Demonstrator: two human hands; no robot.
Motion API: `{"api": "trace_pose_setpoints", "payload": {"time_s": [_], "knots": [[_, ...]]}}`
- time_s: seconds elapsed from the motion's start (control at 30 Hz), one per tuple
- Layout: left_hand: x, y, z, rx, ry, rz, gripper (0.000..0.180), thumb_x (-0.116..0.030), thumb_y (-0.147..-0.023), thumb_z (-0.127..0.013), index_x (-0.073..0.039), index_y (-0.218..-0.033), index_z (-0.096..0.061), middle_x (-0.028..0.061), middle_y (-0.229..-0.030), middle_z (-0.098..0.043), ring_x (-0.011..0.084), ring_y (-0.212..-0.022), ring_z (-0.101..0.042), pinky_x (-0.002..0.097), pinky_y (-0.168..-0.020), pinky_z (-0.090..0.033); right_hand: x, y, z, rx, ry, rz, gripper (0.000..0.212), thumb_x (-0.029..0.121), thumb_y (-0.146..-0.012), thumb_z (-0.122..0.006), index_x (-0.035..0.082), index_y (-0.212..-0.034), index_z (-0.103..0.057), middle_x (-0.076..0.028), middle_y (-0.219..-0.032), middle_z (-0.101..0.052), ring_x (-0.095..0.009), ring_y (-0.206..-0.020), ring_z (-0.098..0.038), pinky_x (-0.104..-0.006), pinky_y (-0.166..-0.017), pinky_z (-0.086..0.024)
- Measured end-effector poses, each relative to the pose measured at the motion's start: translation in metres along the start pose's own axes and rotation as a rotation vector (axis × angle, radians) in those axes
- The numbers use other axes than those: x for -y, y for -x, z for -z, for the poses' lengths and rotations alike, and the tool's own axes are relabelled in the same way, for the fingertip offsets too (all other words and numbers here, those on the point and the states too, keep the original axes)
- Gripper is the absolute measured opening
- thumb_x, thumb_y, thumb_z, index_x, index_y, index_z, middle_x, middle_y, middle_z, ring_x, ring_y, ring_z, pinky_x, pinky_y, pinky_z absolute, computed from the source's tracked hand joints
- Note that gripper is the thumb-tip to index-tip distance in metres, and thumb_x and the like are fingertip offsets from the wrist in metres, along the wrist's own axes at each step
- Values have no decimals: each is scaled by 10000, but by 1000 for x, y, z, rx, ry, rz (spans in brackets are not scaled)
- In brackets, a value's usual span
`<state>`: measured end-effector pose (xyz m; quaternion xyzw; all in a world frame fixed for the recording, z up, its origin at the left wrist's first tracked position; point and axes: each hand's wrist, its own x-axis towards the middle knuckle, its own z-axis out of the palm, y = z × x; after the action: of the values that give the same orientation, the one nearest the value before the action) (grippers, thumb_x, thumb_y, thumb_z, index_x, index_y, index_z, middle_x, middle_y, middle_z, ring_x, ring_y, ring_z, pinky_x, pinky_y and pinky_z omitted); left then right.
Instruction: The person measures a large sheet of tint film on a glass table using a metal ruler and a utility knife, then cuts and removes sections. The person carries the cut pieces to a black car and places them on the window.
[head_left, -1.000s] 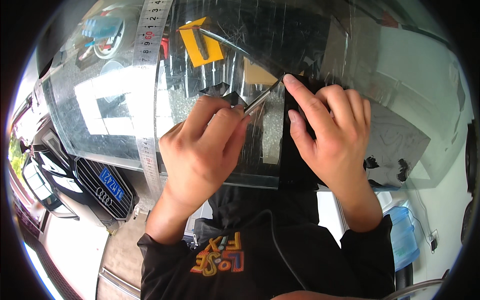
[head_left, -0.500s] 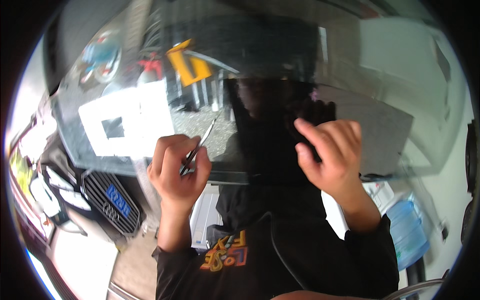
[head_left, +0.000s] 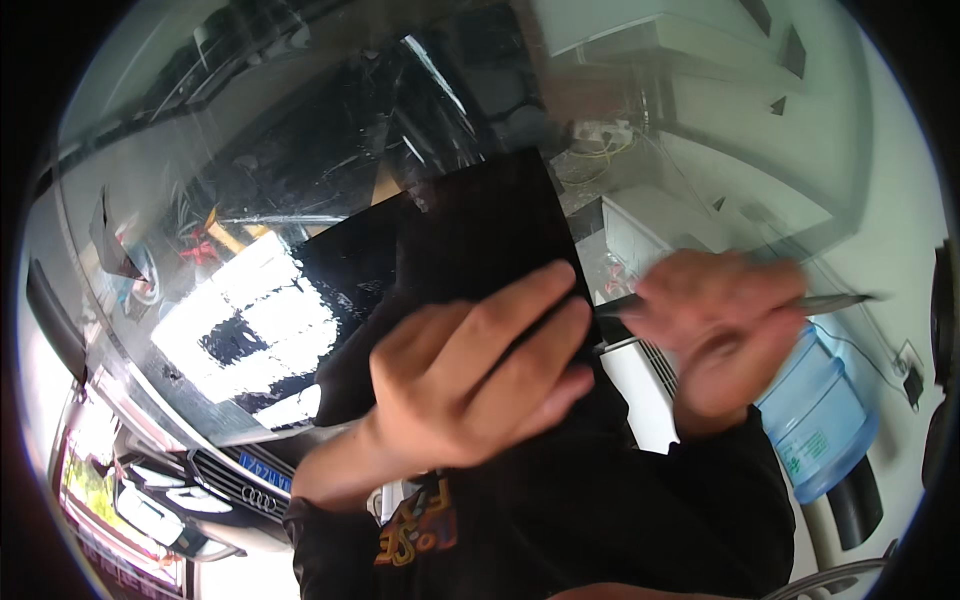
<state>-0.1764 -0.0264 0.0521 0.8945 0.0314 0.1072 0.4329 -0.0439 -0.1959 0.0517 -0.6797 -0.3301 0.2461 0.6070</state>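
Observation:
My right hand [head_left: 725, 325], blurred by motion, is closed around a slim dark pointed tool [head_left: 840, 303]. The tool's thin end sticks out on the right, and a darker part shows on the left; its exact kind is unclear. My left hand [head_left: 480, 370] is a little to the left, fingers stretched towards the right hand, with nothing visible in them. Both hands are over the near side of a large glass pane [head_left: 690, 190]. A smooth black sheet [head_left: 490, 215] lies beneath them, reflecting bright white light on its left part.
A big blue water bottle [head_left: 815, 420] stands at the right, near a wall socket [head_left: 908, 370]. White boxy things [head_left: 640, 390] show below the pane. A dark car [head_left: 235, 485] is at the lower left. Red and yellow objects [head_left: 225, 235] show at the left.
The slim tool has passed from my left hand to my right. My left hand has moved right and its fingers have stretched out. The view has turned.

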Motion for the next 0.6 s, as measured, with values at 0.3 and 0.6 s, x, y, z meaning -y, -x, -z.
{"api": "trace_pose_setpoints", "payload": {"time_s": [0.3, 0.6], "knots": [[20, -19, -37, 65, -542, 45, 418, -108, -632, -761, -46, -1040, -691, 55, -1172, -635, 107, -601, -569, 231, -523, -469, -31, -53, 39, 259, 798, 94, 102, 23, -816, -661, 8, -904, -613, -88, -766, -597, -181, -625, -594, -256, -518, -452], [26, -13, -43, 60, -672, 19, 469, -127, -660, -737, -66, -1121, -677, 36, -1281, -594, 89, -551, -461, 212, -504, -447, -38, -65, 29, 264, 868, 277, 197, -68, -729, -707, 3, -896, -629, -93, -837, -633, -192, -687, -635, -243, -565, -499]]}}
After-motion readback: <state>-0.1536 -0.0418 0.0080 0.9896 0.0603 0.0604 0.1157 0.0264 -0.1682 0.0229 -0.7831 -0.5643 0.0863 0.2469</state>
